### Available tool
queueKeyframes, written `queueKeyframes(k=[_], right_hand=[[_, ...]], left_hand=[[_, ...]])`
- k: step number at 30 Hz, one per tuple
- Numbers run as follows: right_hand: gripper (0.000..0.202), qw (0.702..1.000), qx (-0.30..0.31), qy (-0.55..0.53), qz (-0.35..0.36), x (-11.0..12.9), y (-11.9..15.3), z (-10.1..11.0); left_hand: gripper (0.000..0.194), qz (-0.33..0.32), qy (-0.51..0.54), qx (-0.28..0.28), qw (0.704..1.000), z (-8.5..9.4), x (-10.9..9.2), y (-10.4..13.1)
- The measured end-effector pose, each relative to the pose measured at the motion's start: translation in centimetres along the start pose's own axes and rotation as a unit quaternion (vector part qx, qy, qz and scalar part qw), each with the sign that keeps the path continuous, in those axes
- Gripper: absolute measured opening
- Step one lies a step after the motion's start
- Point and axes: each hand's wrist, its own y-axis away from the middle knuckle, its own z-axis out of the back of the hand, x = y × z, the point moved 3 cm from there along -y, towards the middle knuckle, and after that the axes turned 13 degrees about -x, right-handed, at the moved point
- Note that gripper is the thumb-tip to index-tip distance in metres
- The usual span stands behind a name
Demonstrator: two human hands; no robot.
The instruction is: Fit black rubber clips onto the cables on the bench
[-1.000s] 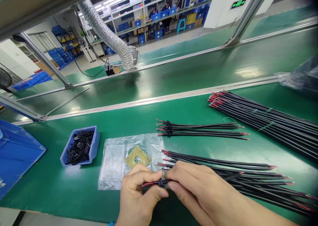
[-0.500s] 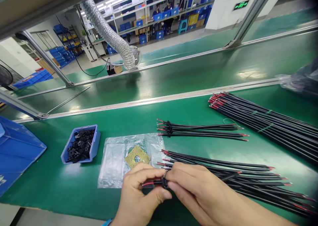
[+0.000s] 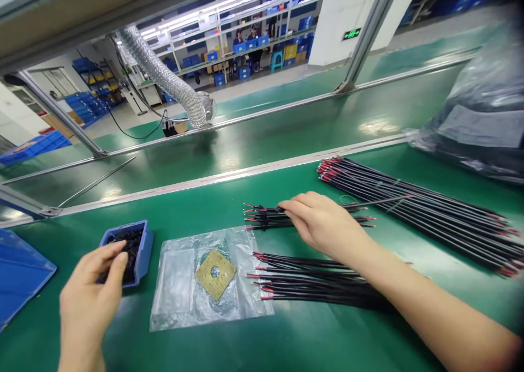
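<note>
My left hand (image 3: pixel 92 301) reaches to the small blue bin (image 3: pixel 141 252) of black plastic parts. Its thumb and fingers are spread at the bin's near edge, and I see nothing in them. My right hand (image 3: pixel 323 222) lies on the small pile of black wires with red tips (image 3: pixel 262 217). Its fingers press down at the pile's left end and hold one black wire (image 3: pixel 380 201), which runs out to the right from under the hand. A loose pile of the same wires (image 3: pixel 311 279) lies just in front of my right forearm.
A clear plastic bag (image 3: pixel 180 290) with a yellow square pad (image 3: pixel 215 274) lies between my hands. A long tied wire bundle (image 3: pixel 413 211) and a dark plastic bag (image 3: pixel 483 121) are at the right, a large blue bin (image 3: pixel 20 274) at the left. A conveyor rail (image 3: pixel 245 171) runs behind.
My hands have parted. The right hand carried the wire from the near edge up to the small pile. The left hand let go and moved left to the blue bin. The view shifted right.
</note>
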Motion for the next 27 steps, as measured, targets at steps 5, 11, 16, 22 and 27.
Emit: queueKeyframes(k=[5, 11, 16, 22, 27], right_hand=[[0.019, 0.998, 0.053, 0.007, -0.034, -0.4, -0.3, -3.1], [0.025, 0.989, 0.106, 0.014, -0.097, 0.1, -0.6, -3.5], [0.03, 0.979, 0.153, -0.008, -0.13, 0.5, -0.7, -1.3], [0.007, 0.942, 0.305, -0.113, -0.086, 2.4, 0.6, 1.3], [0.009, 0.92, 0.357, -0.139, -0.087, 3.3, 1.3, 1.0]], left_hand=[[0.046, -0.088, -0.193, 0.198, 0.957, -2.2, 2.6, -4.6], [0.034, -0.053, -0.246, 0.219, 0.943, -2.9, 1.4, -4.9], [0.036, -0.125, -0.215, 0.189, 0.95, -3.2, 1.7, -4.8], [0.038, -0.162, -0.162, 0.153, 0.961, -3.3, 1.7, -4.5], [0.03, -0.019, -0.138, 0.059, 0.989, -2.4, 2.0, -4.2]])
